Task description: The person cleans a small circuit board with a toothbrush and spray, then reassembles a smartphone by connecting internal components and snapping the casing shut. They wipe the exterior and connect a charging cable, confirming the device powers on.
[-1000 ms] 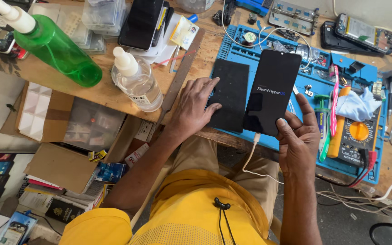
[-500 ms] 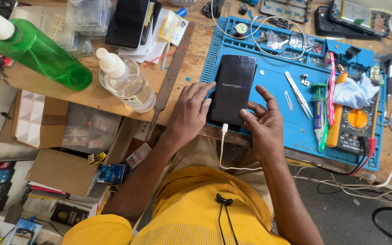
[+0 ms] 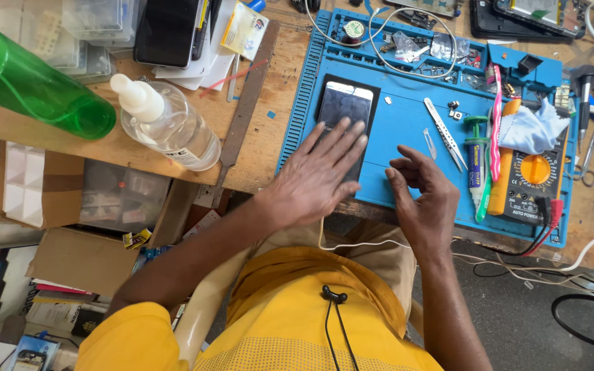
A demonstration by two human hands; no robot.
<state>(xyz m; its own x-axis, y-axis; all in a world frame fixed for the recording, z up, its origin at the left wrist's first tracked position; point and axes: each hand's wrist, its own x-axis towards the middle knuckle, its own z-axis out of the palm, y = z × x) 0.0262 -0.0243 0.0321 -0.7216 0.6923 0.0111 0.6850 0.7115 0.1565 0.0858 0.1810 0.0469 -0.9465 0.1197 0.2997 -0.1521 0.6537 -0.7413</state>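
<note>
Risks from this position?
1. The left hand lies flat on the phone, which sits near the front edge of the blue mat; a push might slide it off.
2. A white cable hangs from the bench over the lap; a snag may tug whatever it plugs into.
3. Tweezers lie close to the right hand and may scratch the glass.

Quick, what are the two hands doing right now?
Left hand: open, fingers spread, lying flat on the phone.
Right hand: fingers loosely curled, holding nothing, over the blue mat.
</note>
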